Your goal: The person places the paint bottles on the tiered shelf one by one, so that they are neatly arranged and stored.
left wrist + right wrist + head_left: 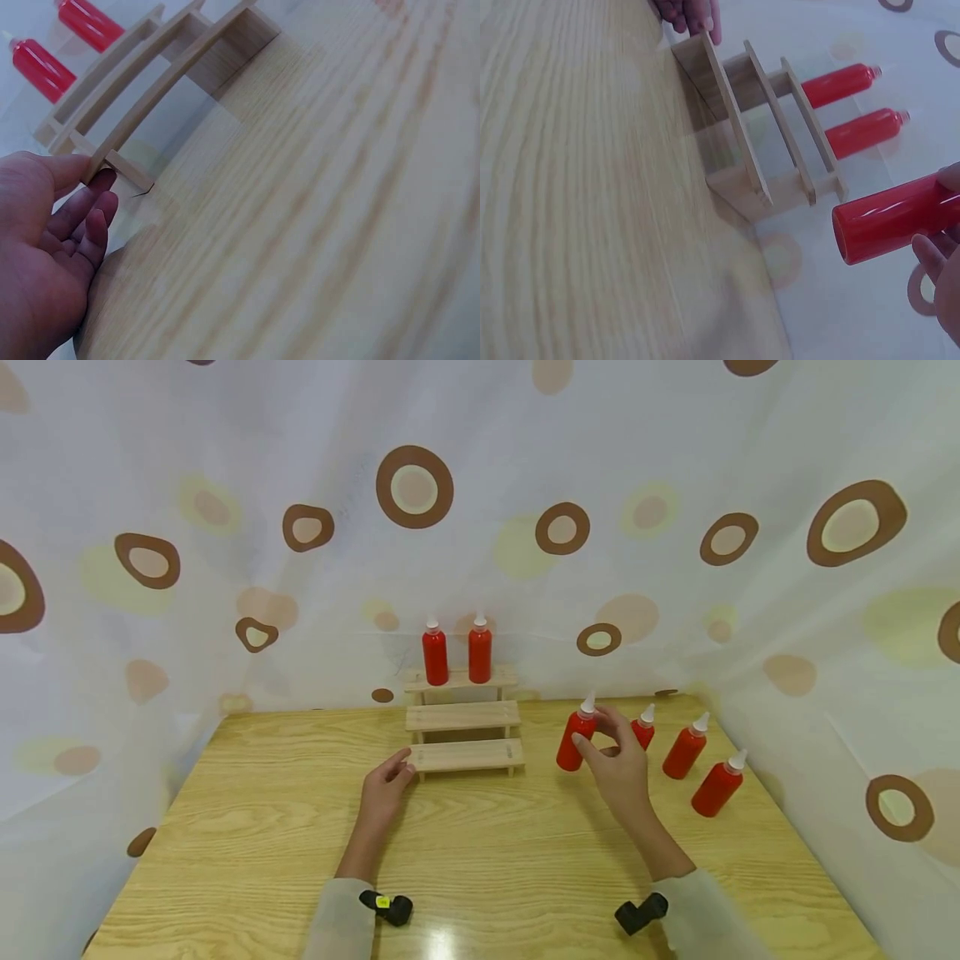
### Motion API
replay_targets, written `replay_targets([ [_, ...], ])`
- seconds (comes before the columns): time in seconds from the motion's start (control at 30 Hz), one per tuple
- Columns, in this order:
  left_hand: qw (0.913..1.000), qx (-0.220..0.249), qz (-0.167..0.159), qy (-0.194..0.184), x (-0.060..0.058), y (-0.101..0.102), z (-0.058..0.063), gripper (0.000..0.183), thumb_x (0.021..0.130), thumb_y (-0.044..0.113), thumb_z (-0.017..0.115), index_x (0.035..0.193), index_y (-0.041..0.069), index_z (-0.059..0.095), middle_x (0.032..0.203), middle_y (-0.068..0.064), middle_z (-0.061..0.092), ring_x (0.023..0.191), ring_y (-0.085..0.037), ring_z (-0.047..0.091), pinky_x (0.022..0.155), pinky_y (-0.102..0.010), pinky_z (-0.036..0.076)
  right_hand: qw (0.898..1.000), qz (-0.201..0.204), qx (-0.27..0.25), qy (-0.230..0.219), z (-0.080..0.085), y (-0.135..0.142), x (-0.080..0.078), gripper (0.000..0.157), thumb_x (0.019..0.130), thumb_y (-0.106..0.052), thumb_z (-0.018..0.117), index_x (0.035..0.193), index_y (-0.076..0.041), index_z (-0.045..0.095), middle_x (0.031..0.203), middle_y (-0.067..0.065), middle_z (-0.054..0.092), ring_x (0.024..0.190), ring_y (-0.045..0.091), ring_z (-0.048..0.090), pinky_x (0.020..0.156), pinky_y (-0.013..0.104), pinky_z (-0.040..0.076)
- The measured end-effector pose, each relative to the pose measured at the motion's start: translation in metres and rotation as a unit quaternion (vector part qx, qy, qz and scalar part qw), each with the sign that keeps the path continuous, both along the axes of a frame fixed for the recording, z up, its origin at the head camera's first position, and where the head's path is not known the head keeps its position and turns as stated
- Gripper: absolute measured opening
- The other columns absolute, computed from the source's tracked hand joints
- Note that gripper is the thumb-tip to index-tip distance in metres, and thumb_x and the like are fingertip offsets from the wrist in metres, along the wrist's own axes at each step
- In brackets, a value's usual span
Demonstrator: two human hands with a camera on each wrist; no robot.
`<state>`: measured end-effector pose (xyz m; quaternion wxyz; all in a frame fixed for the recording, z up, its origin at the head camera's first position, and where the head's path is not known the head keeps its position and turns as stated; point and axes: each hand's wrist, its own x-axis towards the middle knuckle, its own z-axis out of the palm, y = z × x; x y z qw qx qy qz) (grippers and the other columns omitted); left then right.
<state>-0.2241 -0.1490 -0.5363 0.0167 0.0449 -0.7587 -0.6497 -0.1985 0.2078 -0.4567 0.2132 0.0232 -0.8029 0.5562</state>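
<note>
My right hand (621, 764) grips a red squeeze bottle (574, 743) with a white pointed nozzle. In the right wrist view this bottle (889, 219) is raised off the table, its base toward the shelf. A small three-step wooden shelf (467, 753) stands at the table's back. My left hand (385, 785) pinches the left end of its lowest step, thumb (71, 169) above and fingertip beneath in the left wrist view. On the top step two matching red bottles, the left bottle (435, 657) and the right bottle (480, 653), stand upright side by side.
Right of my right hand, three more red bottles stand on the table: a partly hidden bottle (642, 732), a middle bottle (684, 752) and a nearer bottle (717, 788). A patterned curtain (495, 468) surrounds the wooden table (480, 860) at the back and sides.
</note>
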Motion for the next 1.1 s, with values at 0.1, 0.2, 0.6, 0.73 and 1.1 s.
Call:
replay_targets([
  [0.1,1.0,0.004,-0.002,-0.002,0.0,0.0,0.0,0.043,0.102,0.022,0.062,0.143,0.01,0.057,0.127,-0.015,0.06,0.125,-0.026,0.051,0.099,-0.035,0.045,1.0,0.027,-0.012,-0.004,0.005,-0.013,-0.006,0.057,0.092,-0.024,0.076,0.144,-0.024,0.052,0.134,0.002,0.063,0.111,0.005,0.056,0.072,0.016,0.047],
  [0.2,1.0,0.006,-0.002,-0.001,0.001,0.0,0.001,0.044,0.102,0.023,0.062,0.143,0.01,0.057,0.127,-0.016,0.06,0.126,-0.027,0.051,0.099,-0.036,0.045,0.998,0.053,-0.022,-0.008,0.01,-0.026,-0.013,0.058,0.093,-0.023,0.076,0.145,-0.02,0.051,0.136,0.004,0.061,0.116,0.01,0.056,0.074,0.016,0.046],
  [0.6,1.0,0.001,0.005,0.004,-0.001,0.0,0.003,0.039,0.101,0.017,0.062,0.14,0.011,0.061,0.118,-0.013,0.063,0.113,-0.02,0.054,0.086,-0.02,0.046,0.994,0.111,-0.001,0.022,0.028,-0.079,-0.047,0.055,0.093,-0.024,0.075,0.142,-0.012,0.053,0.131,0.006,0.063,0.117,0.024,0.059,0.073,0.021,0.047],
  [0.73,1.0,0.004,0.006,0.005,-0.001,0.001,0.002,0.039,0.101,0.016,0.062,0.139,0.01,0.061,0.118,-0.013,0.063,0.111,-0.019,0.054,0.085,-0.018,0.046,0.992,0.122,0.006,0.02,0.029,-0.098,-0.058,0.054,0.093,-0.021,0.074,0.142,-0.015,0.053,0.131,0.005,0.063,0.117,0.024,0.06,0.075,0.024,0.048],
  [1.1,0.9999,0.005,0.009,0.014,-0.002,0.0,-0.002,0.039,0.101,0.016,0.063,0.138,0.006,0.062,0.115,-0.014,0.064,0.099,-0.012,0.055,0.082,-0.017,0.045,0.99,0.14,0.008,0.024,0.019,-0.141,-0.089,0.05,0.095,-0.02,0.072,0.141,-0.024,0.053,0.128,0.001,0.063,0.115,0.023,0.06,0.085,0.039,0.056],
])
